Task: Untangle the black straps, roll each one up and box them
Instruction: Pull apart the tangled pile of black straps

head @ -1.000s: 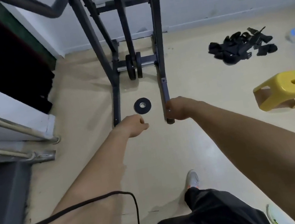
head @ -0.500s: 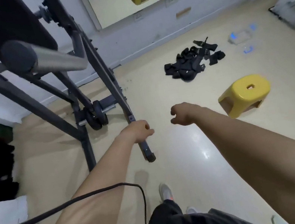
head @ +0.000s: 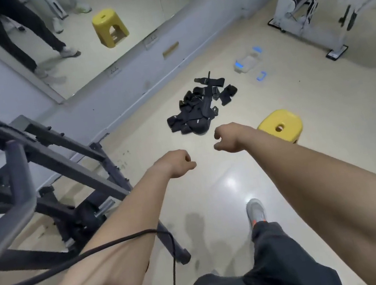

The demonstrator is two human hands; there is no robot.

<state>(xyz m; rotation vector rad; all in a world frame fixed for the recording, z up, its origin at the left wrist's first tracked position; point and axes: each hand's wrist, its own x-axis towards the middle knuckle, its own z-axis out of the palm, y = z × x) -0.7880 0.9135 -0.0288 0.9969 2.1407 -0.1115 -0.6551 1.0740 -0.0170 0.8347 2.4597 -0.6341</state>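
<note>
Black webbing straps (head: 197, 109), tangled in one heap on the floor, lie just ahead of my hands, untouched. Left hand (head: 178, 163) and right hand (head: 228, 137) reach forward side by side, both loosely curled and holding nothing. Yellow plastic stool (head: 279, 126) stands just right of my right hand. Clear plastic box with blue clips (head: 247, 62) sits beyond the heap. Glossy beige floor (head: 215, 187); dark steel gym frame (head: 57, 150) at left; wall mirror (head: 112, 30) behind.
</note>
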